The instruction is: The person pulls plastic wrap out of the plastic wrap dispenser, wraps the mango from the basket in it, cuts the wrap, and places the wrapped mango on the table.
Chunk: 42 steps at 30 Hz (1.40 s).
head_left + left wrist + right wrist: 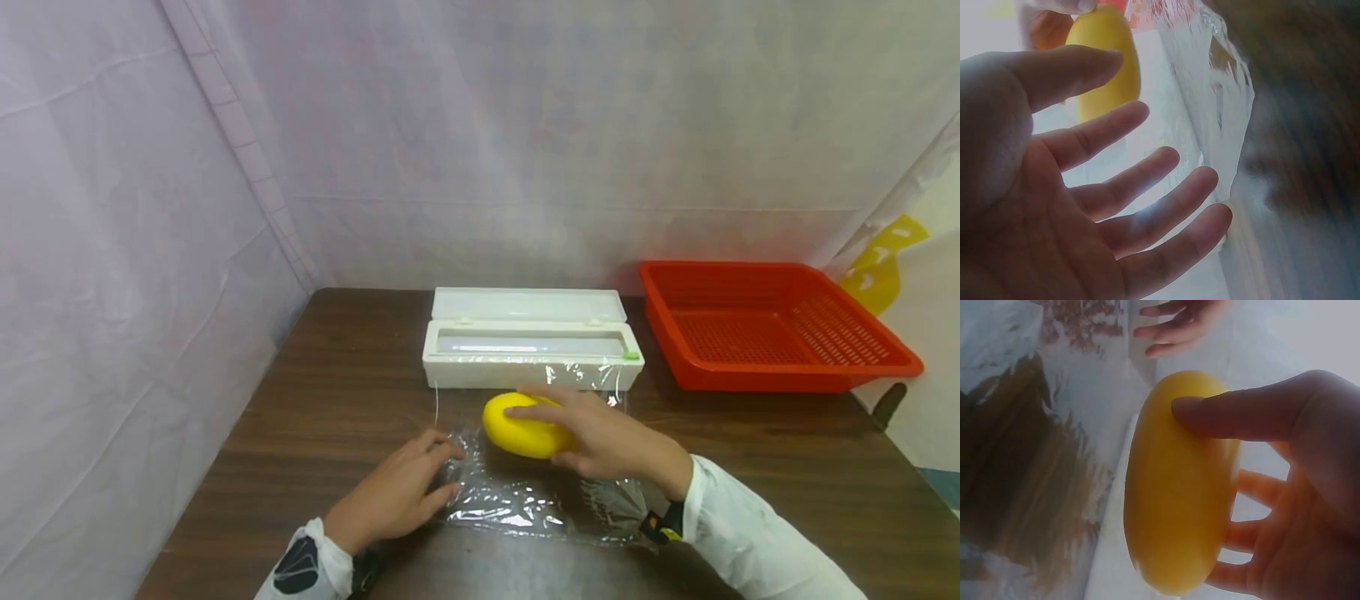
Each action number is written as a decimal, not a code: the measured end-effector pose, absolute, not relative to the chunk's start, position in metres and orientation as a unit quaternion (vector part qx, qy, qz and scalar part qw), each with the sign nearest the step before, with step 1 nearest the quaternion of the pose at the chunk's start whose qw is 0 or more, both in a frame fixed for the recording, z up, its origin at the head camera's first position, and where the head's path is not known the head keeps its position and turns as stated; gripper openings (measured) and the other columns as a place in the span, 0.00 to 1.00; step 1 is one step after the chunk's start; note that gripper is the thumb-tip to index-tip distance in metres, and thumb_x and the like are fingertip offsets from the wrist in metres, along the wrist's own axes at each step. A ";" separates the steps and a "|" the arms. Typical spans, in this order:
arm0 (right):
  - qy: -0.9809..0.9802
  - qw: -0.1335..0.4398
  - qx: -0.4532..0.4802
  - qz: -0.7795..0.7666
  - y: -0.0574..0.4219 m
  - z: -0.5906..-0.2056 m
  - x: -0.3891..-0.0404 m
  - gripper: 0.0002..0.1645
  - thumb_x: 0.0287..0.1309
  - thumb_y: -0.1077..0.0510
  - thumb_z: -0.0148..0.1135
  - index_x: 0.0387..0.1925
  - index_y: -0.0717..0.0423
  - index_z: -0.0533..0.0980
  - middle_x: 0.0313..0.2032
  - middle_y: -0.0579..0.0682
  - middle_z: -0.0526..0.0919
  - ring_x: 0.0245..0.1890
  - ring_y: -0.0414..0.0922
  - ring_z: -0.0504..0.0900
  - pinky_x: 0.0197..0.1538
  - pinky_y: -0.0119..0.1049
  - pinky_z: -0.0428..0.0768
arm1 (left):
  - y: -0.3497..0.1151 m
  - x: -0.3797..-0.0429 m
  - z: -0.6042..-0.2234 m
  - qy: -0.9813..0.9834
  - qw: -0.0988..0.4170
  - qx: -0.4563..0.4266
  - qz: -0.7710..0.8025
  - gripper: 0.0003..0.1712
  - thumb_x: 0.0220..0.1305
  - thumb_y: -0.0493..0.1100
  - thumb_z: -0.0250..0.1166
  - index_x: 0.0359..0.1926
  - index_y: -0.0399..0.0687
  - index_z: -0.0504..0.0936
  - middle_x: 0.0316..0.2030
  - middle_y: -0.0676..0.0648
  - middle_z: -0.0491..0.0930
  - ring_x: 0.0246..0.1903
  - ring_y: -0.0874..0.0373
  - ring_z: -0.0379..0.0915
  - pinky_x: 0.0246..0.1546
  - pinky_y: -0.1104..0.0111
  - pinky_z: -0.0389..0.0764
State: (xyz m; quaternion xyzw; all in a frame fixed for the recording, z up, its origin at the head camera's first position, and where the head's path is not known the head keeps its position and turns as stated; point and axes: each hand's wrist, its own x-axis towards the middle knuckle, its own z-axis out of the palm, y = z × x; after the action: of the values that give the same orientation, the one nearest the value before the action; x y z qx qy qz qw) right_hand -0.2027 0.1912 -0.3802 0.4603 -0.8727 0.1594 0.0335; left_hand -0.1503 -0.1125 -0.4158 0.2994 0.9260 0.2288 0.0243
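My right hand (603,433) grips a smooth yellow mango-shaped fruit (525,427) above a sheet of cling film (510,508) on the table. Its thumb presses one side of the fruit (1179,487) and the fingers wrap the other, as the right wrist view shows. By the film's left edge is my left hand (401,487), fingers spread and slightly bent, palm bare in the left wrist view. The film stretches toward me from a white cling film dispenser (480,373), whose lid (528,304) stands raised at the back.
A red plastic basket (787,379) with mesh sides stands at the back right of the brown wooden table (300,425). Pale curtains (480,150) hang behind and to the left. A small green slider (632,356) sits at the dispenser's right end.
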 end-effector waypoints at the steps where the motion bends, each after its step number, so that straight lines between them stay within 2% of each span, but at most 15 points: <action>1: -0.874 0.033 0.459 0.157 0.191 -0.382 -0.203 0.49 0.42 0.60 0.75 0.69 0.37 0.69 0.72 0.55 0.64 0.62 0.53 0.69 0.59 0.62 0.74 | -0.113 -0.150 -0.416 0.926 0.025 0.300 0.229 0.25 0.63 0.48 0.66 0.60 0.47 0.78 0.57 0.41 0.74 0.53 0.47 0.74 0.55 0.46 0.79; 6: -0.875 0.032 0.459 0.150 0.188 -0.390 -0.204 0.50 0.40 0.62 0.75 0.68 0.36 0.70 0.73 0.52 0.64 0.59 0.54 0.72 0.58 0.61 0.76 | -0.113 -0.150 -0.416 0.927 0.030 0.299 0.226 0.25 0.64 0.49 0.65 0.60 0.47 0.78 0.57 0.41 0.74 0.53 0.48 0.74 0.56 0.46 0.78; 20: -0.879 -0.004 0.451 0.152 0.185 -0.405 -0.203 0.51 0.42 0.64 0.73 0.70 0.34 0.68 0.74 0.50 0.61 0.64 0.52 0.67 0.62 0.62 0.71 | -0.112 -0.151 -0.414 0.930 0.060 0.285 0.225 0.26 0.65 0.51 0.64 0.62 0.49 0.77 0.59 0.42 0.73 0.54 0.49 0.73 0.56 0.47 0.78; 25: -0.876 0.003 0.456 0.157 0.184 -0.408 -0.204 0.50 0.41 0.64 0.73 0.69 0.37 0.69 0.73 0.53 0.62 0.62 0.55 0.70 0.60 0.62 0.73 | -0.111 -0.152 -0.414 0.930 0.066 0.284 0.224 0.25 0.65 0.51 0.64 0.61 0.50 0.78 0.57 0.45 0.74 0.53 0.53 0.73 0.56 0.49 0.79; 36: -0.865 0.015 0.471 0.174 0.186 -0.414 -0.207 0.54 0.38 0.68 0.74 0.71 0.42 0.67 0.73 0.56 0.63 0.62 0.56 0.71 0.61 0.58 0.75 | -0.111 -0.153 -0.417 0.930 0.065 0.284 0.222 0.26 0.65 0.50 0.64 0.61 0.47 0.78 0.58 0.43 0.74 0.53 0.52 0.73 0.56 0.48 0.79; 42: -0.857 0.013 0.470 0.210 0.187 -0.416 -0.209 0.58 0.35 0.71 0.73 0.73 0.49 0.62 0.72 0.55 0.65 0.66 0.52 0.67 0.65 0.57 0.71 | -0.111 -0.153 -0.416 0.931 0.058 0.287 0.217 0.26 0.64 0.50 0.64 0.61 0.47 0.78 0.57 0.43 0.74 0.52 0.51 0.73 0.55 0.49 0.79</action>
State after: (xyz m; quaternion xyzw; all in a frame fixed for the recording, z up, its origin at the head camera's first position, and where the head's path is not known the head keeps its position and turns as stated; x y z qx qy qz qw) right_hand -0.2090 0.1865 -0.4157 0.4697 -0.8573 0.2105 0.0133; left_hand -0.1529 -0.1106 -0.4157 0.2867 0.9312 0.2175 0.0579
